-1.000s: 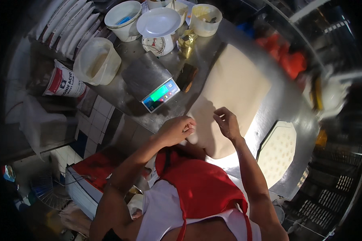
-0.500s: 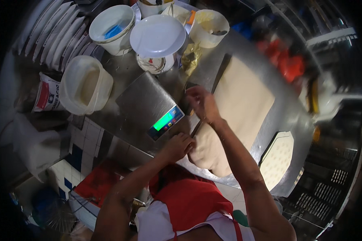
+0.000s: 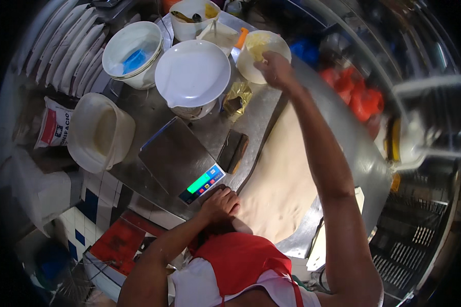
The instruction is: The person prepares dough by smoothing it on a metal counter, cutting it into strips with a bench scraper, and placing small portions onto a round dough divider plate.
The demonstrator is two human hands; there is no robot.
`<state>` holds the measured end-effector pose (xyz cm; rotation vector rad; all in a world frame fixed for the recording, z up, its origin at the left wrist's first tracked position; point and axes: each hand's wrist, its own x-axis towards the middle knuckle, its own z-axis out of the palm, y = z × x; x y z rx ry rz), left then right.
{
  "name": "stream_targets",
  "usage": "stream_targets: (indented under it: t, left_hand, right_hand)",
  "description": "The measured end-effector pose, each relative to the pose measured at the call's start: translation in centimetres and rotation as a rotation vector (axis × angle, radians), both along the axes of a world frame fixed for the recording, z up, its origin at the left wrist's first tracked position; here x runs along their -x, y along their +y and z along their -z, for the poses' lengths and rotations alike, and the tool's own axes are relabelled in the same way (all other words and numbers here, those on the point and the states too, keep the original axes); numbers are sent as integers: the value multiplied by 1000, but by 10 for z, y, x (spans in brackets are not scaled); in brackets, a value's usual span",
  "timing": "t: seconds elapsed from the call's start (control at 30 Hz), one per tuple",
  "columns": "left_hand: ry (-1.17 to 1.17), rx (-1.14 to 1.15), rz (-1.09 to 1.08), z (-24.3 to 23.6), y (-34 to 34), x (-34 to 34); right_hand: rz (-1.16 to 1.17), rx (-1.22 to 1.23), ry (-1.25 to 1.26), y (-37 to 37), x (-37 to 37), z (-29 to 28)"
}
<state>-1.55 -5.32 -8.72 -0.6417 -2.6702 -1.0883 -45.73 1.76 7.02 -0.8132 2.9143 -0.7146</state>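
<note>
The right hand [image 3: 275,69] reaches to the far edge of the steel desk [image 3: 264,117], its fingers curled at the rim of a small white tub [image 3: 261,48] holding something yellowish; whether they grip anything I cannot tell. The left hand [image 3: 221,203] rests at the near edge beside the scale [image 3: 182,163], fingers loosely bent, holding nothing. A lidded white bucket [image 3: 192,74] stands near the far edge, an open bucket [image 3: 133,53] with something blue inside at the far left corner

Single head-worn fisheye view, looking steeply down, close over steel counter [image 3: 264,115]
</note>
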Motion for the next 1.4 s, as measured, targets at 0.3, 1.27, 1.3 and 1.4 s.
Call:
stream_targets:
  t: [0.3, 1.27, 1.3, 1.4]
  left_hand:
    - [-274, 65, 127, -9, -6, 6]
    - [-344, 58, 122, -3, -1, 2]
    - [-362, 51, 126, -5, -2, 3]
    - [-372, 65, 143, -7, -1, 5]
  right_hand:
    - [-497, -622, -120, 1, 70, -3]
    - [-430, -498, -231, 1, 81, 51]
    - [-436, -480, -209, 0, 75, 43]
    - [-404, -418, -118, 2, 61, 22]
